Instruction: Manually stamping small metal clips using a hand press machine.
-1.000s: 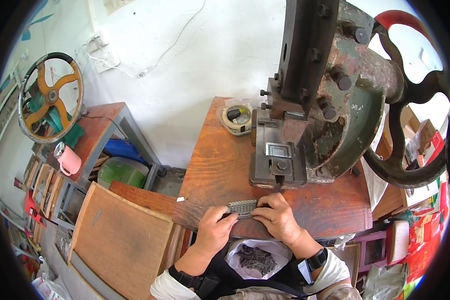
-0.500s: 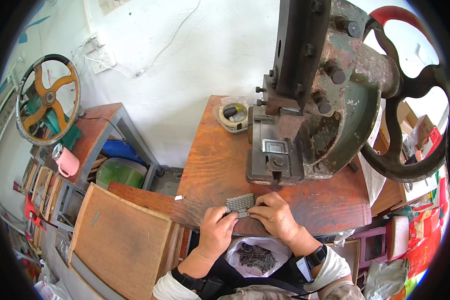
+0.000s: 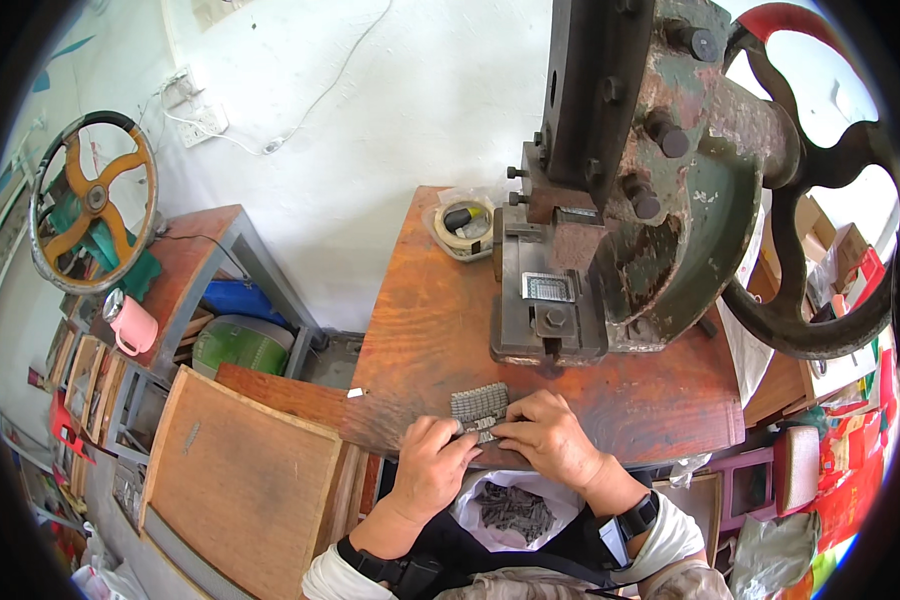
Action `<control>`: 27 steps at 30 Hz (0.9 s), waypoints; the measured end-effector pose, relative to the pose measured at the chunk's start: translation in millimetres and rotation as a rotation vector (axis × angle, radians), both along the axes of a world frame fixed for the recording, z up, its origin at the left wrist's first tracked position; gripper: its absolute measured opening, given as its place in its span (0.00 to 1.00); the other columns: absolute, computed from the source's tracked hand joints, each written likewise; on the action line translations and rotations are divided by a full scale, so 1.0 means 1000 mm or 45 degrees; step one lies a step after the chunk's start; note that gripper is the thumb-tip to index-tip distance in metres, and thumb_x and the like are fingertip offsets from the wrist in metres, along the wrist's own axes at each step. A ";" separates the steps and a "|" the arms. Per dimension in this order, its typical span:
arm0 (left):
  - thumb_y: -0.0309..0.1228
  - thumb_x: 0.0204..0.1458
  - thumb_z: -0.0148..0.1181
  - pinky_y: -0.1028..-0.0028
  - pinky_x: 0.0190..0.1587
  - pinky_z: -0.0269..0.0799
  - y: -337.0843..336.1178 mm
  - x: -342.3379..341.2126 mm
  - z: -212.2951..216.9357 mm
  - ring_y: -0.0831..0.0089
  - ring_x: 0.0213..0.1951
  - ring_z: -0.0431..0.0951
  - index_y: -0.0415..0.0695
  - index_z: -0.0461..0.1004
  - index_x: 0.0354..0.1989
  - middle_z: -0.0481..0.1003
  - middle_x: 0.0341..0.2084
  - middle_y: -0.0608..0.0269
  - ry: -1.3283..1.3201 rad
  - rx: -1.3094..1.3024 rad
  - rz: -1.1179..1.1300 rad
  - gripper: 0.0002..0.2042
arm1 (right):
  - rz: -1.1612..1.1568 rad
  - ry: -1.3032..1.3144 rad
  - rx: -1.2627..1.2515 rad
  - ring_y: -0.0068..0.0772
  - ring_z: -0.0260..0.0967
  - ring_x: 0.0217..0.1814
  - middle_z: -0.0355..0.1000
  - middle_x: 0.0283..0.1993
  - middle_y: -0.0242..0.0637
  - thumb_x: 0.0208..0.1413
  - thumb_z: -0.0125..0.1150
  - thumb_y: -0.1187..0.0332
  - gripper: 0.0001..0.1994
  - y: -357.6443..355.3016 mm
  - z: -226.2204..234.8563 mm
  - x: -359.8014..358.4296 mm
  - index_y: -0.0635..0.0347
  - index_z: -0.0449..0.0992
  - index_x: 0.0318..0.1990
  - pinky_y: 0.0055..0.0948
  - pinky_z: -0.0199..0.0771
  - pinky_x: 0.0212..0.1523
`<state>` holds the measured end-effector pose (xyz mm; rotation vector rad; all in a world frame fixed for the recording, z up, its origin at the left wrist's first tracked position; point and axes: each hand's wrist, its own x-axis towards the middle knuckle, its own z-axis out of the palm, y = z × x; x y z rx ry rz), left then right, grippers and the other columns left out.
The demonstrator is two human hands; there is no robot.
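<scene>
A stacked block of small grey pieces in tight rows [image 3: 480, 402] lies on the wooden table near its front edge. Just in front of it, a short row of similar grey pieces [image 3: 483, 430] is pinched between my two hands. My left hand [image 3: 432, 460] closes on the row's left end with thumb and fingertips. At the right end, the fingers of my right hand [image 3: 550, 440] press together on it. Fingertips partly cover the pieces. Below, a white bag [image 3: 567, 505] holds many loose dark grey pieces [image 3: 513, 510].
A heavy press [image 3: 660, 200] with a large handwheel [image 3: 810, 345] stands on the table [image 3: 400, 350]. A small patterned metal plate [image 3: 548, 287] sits on its bed. Behind are tape rolls in a tub [image 3: 463, 225]. A wooden board [image 3: 240, 460] lies left.
Both hands have shifted slightly, the fingers now bunched closer over the short row. The block of grey pieces stays in place. The view has tilted a little.
</scene>
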<state>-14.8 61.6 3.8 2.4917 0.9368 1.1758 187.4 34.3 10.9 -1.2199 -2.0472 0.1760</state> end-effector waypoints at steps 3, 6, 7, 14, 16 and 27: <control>0.23 0.35 0.66 0.63 0.33 0.66 -0.005 0.002 -0.005 0.58 0.32 0.70 0.40 0.77 0.31 0.70 0.30 0.60 0.086 0.095 -0.048 0.11 | 0.065 0.018 -0.050 0.37 0.68 0.40 0.72 0.35 0.30 0.38 0.69 0.71 0.13 -0.005 -0.002 0.001 0.52 0.81 0.35 0.36 0.67 0.40; 0.24 0.39 0.63 0.64 0.34 0.67 -0.007 0.007 -0.008 0.59 0.33 0.71 0.41 0.76 0.31 0.70 0.30 0.60 0.056 0.139 0.003 0.09 | 0.001 0.001 0.002 0.40 0.70 0.37 0.73 0.34 0.34 0.37 0.70 0.73 0.12 -0.008 -0.002 -0.002 0.56 0.81 0.34 0.36 0.71 0.38; 0.25 0.42 0.61 0.64 0.35 0.67 -0.006 0.008 -0.010 0.60 0.34 0.71 0.41 0.76 0.31 0.70 0.31 0.60 0.024 0.118 0.036 0.07 | -0.016 0.010 0.016 0.41 0.70 0.37 0.73 0.34 0.35 0.38 0.69 0.74 0.11 -0.007 -0.002 -0.003 0.56 0.81 0.33 0.37 0.71 0.38; 0.21 0.41 0.65 0.64 0.33 0.69 0.000 0.017 -0.006 0.56 0.31 0.72 0.41 0.76 0.30 0.71 0.27 0.57 -0.143 -0.085 0.149 0.07 | -0.051 0.080 -0.022 0.44 0.71 0.38 0.74 0.36 0.38 0.42 0.66 0.77 0.09 0.005 -0.003 -0.002 0.59 0.79 0.34 0.37 0.73 0.38; 0.22 0.41 0.65 0.63 0.33 0.69 0.000 0.018 -0.005 0.56 0.32 0.72 0.41 0.76 0.30 0.71 0.27 0.58 -0.123 -0.093 0.145 0.07 | -0.059 0.107 -0.032 0.44 0.71 0.38 0.74 0.36 0.38 0.41 0.66 0.77 0.09 0.005 -0.004 -0.001 0.59 0.79 0.34 0.37 0.73 0.39; 0.28 0.41 0.63 0.63 0.34 0.66 -0.015 0.029 -0.003 0.60 0.32 0.70 0.44 0.75 0.31 0.69 0.28 0.61 0.064 0.183 0.188 0.08 | 0.004 0.096 0.030 0.41 0.70 0.37 0.73 0.33 0.34 0.39 0.66 0.74 0.10 -0.005 0.001 -0.004 0.57 0.78 0.34 0.36 0.73 0.40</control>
